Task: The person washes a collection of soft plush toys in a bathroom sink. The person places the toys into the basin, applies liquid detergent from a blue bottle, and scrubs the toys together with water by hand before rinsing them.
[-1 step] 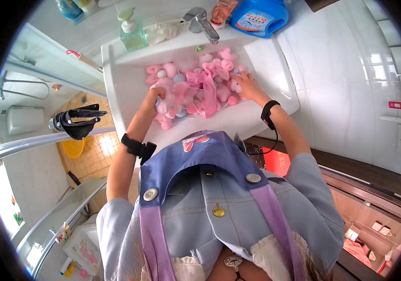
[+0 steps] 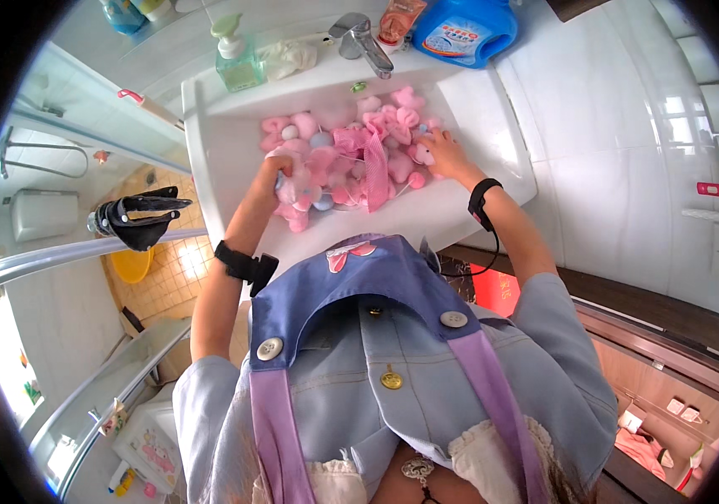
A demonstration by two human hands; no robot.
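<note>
A tangled heap of wet-looking pink plush pieces [image 2: 326, 164] lies in the white sink [image 2: 217, 151], with pale balls, thin cords and a pink mesh ribbon [image 2: 376, 172] among them. At the heap's left edge, my left hand [image 2: 271, 181] is closed on a pale pink plush piece [image 2: 296, 181]; its fingertips are partly hidden by the plush. On the right edge, my right hand [image 2: 447, 158] bends its fingers over a small whitish-pink plush piece [image 2: 421, 154] and grips it. Black straps circle both wrists.
Along the sink's back edge stand a green pump bottle [image 2: 237, 63], a crumpled white cloth or bag [image 2: 286, 60], a chrome faucet [image 2: 359, 42], a pink tube [image 2: 400, 23] and a blue detergent jug [image 2: 464, 34]. A yellow basin [image 2: 133, 265] sits on the floor at left.
My left hand has shifted very slightly to the left at the heap's edge. The right hand and the plush heap look almost the same.
</note>
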